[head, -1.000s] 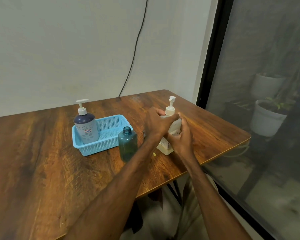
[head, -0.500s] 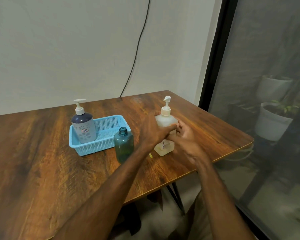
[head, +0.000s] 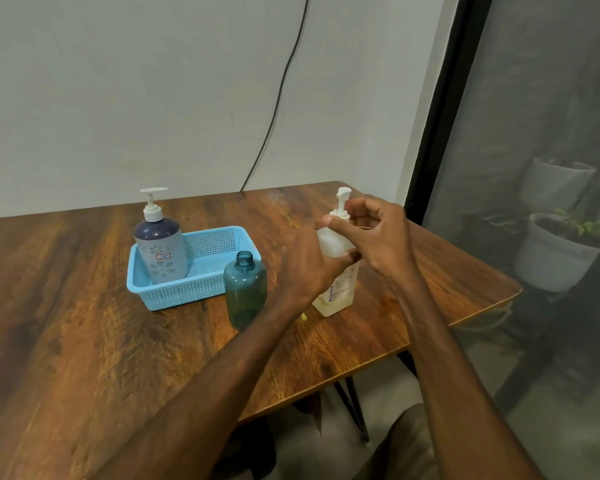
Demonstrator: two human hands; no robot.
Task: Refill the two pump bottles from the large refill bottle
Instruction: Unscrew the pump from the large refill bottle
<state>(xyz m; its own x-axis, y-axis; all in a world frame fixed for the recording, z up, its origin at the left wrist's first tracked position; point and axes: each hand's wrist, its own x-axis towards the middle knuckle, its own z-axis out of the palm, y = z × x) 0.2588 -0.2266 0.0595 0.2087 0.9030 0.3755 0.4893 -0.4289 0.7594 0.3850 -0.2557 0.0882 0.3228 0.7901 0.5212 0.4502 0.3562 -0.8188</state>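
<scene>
Gripping the pale pump bottle [head: 336, 292] round its body with the left hand [head: 309, 271], fingers curled about it, most likely to keep it upright and stop it turning. Pinching the white pump collar [head: 338, 214] between thumb and fingers of the right hand [head: 383, 237], curled over the top from the right, a hold suited to unscrewing the pump. Set on the tabletop [head: 84, 341] near its right edge, toward the far right corner, base flat on the wood. Looks like an opening step, so that liquid can pass in or out; nothing poured from or into it yet, to judge by the pump still seated.

Just left of it, close against the left forearm, a teal bottle [head: 245, 289], upright, capless, mouth open, probably left so in readiness for pouring. Beyond that, toward the far edge, a blue basket [head: 187, 292], holding a navy-and-grey pump bottle [head: 158, 254] in its left end, pump on, untouched. Cannot tell for certain which of the three serves as the large refill bottle. Worth minding the open teal bottle so near the forearm: easily knocked over.
</scene>
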